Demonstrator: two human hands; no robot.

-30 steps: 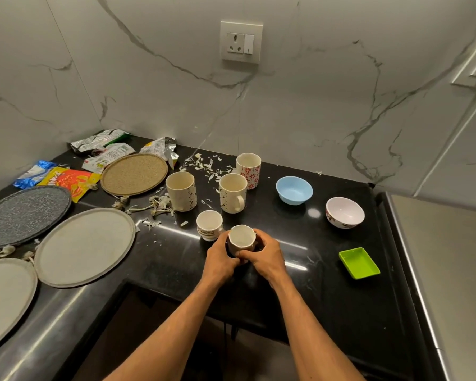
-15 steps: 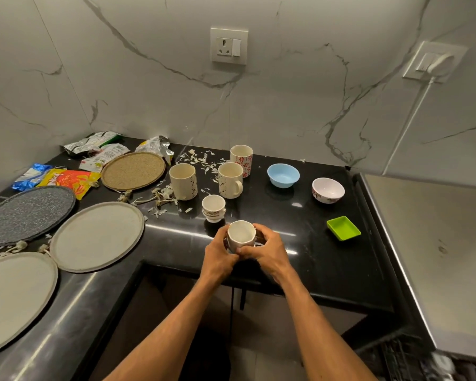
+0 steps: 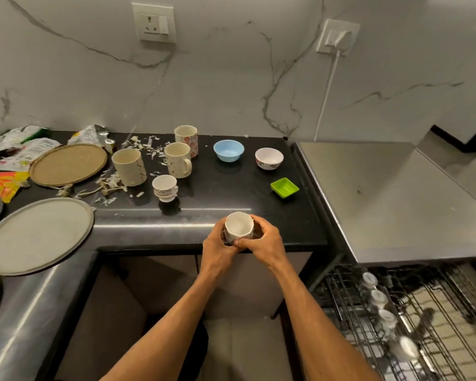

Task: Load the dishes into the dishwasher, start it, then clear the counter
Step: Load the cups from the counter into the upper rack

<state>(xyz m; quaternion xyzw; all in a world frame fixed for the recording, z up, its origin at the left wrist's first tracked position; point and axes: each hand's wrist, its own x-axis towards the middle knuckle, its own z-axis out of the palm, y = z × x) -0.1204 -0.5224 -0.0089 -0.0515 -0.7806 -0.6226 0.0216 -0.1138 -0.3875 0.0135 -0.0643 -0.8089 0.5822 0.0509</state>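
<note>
A small white cup (image 3: 238, 225) is held upright between my left hand (image 3: 217, 244) and my right hand (image 3: 263, 243), just over the front edge of the black counter (image 3: 259, 213). Another small patterned cup (image 3: 165, 187) stands behind it. Three taller mugs (image 3: 129, 166) (image 3: 177, 160) (image 3: 187, 138) stand further back. A blue bowl (image 3: 228, 150), a white bowl (image 3: 269, 158) and a green square dish (image 3: 284, 187) sit to the right. The dishwasher's pulled-out wire rack (image 3: 412, 320) is at the lower right, with several cups in it.
Grey round plates (image 3: 37, 235) and a woven round mat (image 3: 68, 164) lie on the left counter, with snack wrappers (image 3: 19, 152) and scattered peel scraps (image 3: 105, 188). A steel worktop (image 3: 382, 199) runs on the right above the rack. The marble wall carries two sockets.
Both hands have lifted the small cup off the counter and drawn it toward me, to the counter's front edge. My view has swung right, bringing the dishwasher rack into sight.
</note>
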